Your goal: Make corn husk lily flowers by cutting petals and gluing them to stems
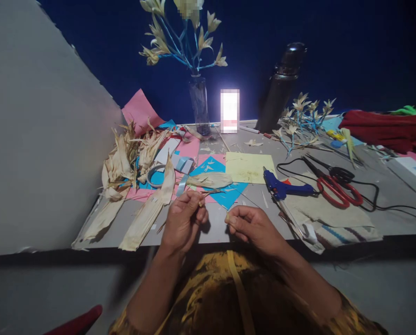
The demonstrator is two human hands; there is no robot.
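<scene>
Above the table's front edge, my left hand is closed in a pinch, with a tiny yellowish bit at its fingertips. A short gap to the right, my right hand pinches another small pale bit. Both look like scraps of dried husk, too small to be sure. Just beyond the hands, a folded strip of dried corn husk lies over a blue paper sheet. Flat husk strips and a roll of tape are left of my left hand.
Right of my hands lie a blue glue gun, red-handled scissors and a folded cloth. Behind stand a glass vase of husk flowers, a bright blurred screen and a dark flask. Husks pile up at left.
</scene>
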